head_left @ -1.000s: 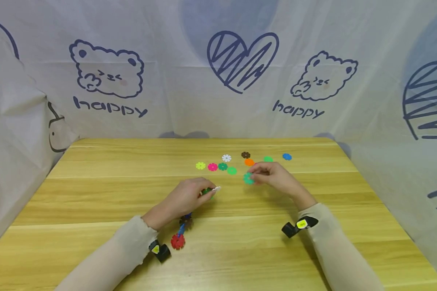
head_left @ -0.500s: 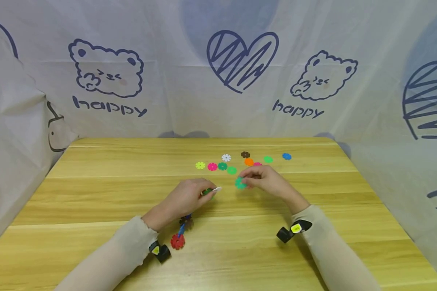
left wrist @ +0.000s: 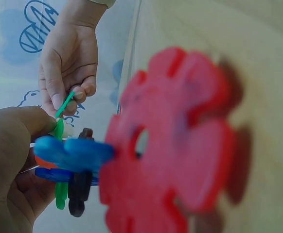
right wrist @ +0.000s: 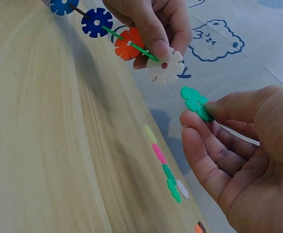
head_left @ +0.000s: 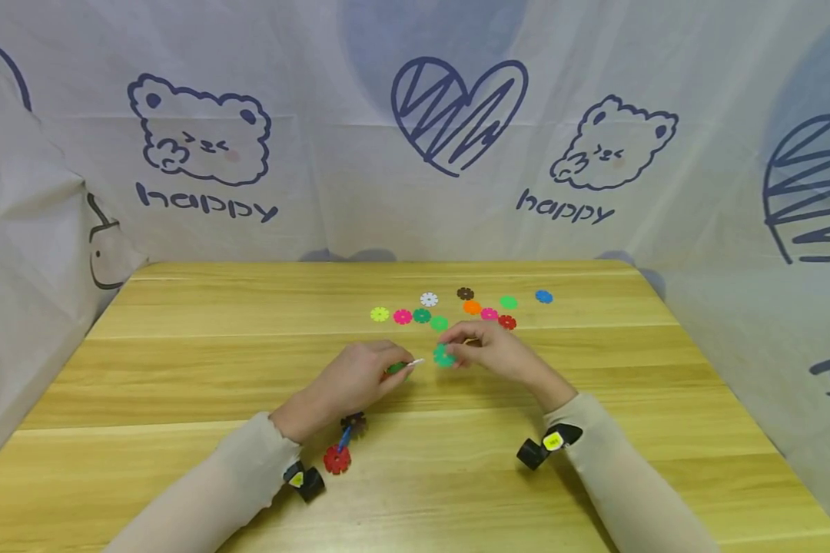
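Observation:
In the head view my left hand (head_left: 356, 376) grips a chain of slotted snowflake discs near its leading end. A white disc (right wrist: 156, 73) forms that end, with orange (right wrist: 124, 48) and dark blue (right wrist: 90, 26) discs behind it, joined edge-on by thin green ones. At the chain's tail a red disc (head_left: 337, 459) hangs below the left wrist; it looms large in the left wrist view. My right hand (head_left: 494, 349) pinches a teal-green snowflake disc (head_left: 443, 355) between thumb and fingers, a small gap away from the white disc. The left palm hides the chain's middle from above.
Loose discs lie on the wooden table (head_left: 180, 369) beyond the hands: yellow (head_left: 380, 314), pink (head_left: 403, 316), white (head_left: 429, 299), brown (head_left: 465, 293), orange (head_left: 472, 307), red (head_left: 507, 322), blue (head_left: 543, 296) and several others. A printed cloth (head_left: 332, 153) hangs behind the table.
My right hand has moved left and slightly nearer with the teal-green disc, closing on the white disc. This uncovers pink and red discs on the table. The left hand stays almost still.

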`<state>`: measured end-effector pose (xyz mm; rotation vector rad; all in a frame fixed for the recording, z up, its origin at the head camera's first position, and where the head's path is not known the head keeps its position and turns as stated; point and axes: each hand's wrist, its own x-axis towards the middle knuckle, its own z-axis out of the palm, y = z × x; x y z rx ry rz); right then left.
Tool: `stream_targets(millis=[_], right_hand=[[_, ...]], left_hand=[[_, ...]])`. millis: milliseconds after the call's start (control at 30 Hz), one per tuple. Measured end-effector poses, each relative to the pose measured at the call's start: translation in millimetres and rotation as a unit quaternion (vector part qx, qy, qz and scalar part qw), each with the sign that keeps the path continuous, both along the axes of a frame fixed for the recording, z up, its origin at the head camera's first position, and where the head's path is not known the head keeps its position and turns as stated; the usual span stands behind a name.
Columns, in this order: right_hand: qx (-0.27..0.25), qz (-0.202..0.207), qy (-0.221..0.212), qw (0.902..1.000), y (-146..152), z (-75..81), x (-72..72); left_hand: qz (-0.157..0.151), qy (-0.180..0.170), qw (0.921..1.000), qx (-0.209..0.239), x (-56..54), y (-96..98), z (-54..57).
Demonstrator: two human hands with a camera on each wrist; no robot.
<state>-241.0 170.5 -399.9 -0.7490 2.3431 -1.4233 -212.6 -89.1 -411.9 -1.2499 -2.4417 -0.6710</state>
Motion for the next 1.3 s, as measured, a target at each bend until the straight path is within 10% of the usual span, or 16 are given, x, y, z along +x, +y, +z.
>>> stream_targets(millis=[1300], right_hand=[[-0.059, -0.016, -0.002, 0.9981, -18.5, -2.2, 9.9]], left_hand=[[-0.025, 0.066, 0.9975, -0.001, 7.0, 4.8, -0.1]])
